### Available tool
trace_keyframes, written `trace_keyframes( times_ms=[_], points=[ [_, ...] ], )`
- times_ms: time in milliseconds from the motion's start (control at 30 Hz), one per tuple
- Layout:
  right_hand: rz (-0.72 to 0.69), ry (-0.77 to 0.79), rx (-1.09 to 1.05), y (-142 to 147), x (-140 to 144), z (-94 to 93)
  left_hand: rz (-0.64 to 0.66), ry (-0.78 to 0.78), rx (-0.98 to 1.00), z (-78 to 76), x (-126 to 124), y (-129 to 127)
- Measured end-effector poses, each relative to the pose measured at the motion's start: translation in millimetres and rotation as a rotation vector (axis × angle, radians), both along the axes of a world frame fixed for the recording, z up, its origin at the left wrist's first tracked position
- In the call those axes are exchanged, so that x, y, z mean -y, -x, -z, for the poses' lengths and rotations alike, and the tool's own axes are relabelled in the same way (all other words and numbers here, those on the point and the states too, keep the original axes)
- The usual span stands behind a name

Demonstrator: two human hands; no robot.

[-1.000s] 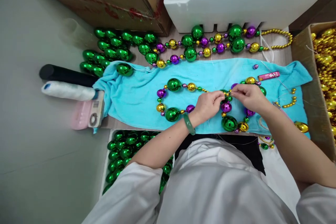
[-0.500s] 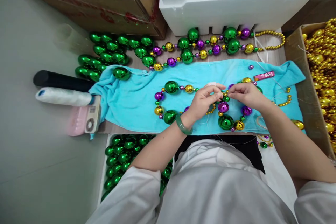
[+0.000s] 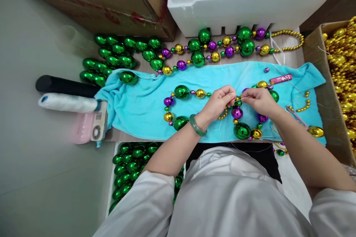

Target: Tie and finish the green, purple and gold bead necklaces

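- Setting: a small craft workshop for stringing bead necklaces, seen from above.
- White foam box (image 3: 250, 3) filled with loose gold, purple and green beads, sorted by colour.
- Brown cardboard carton (image 3: 319, 81) of gold beads at right; a tray of shiny green oval beads (image 3: 130, 163) below the surface.
- Turquoise towel (image 3: 144, 100) as work mat, finished strands (image 3: 219, 50) behind it.
- Spool of white thread (image 3: 68, 103) at left.
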State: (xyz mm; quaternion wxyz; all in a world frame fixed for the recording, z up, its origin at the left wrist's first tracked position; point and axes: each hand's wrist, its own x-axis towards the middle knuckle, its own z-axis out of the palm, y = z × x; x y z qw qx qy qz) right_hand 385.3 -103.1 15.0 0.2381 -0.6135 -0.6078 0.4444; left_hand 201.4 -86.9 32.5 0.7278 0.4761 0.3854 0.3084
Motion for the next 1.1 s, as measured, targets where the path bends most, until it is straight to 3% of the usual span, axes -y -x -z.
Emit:
trace_keyframes(
  times_ms=[300, 600, 867, 1100],
  points=[
    [-0.111, -0.065, 0.049, -1, 3, -9.1, -0.007, 0.089, 0.117, 1.9, 4, 5],
    [-0.119, -0.083, 0.060, 0, 7, -10.1, -0.020, 0.134, 0.141, 2.7, 6, 8],
    [-0.214, -0.003, 0.134, 9, 4, -37.9, -0.020, 0.145, -0.025, -13.5, 4, 6],
    [-0.161, 0.082, 0.006, 7, 0, -29.9, -0.015, 0.226, 0.034, -22.4, 2, 15]
  ],
)
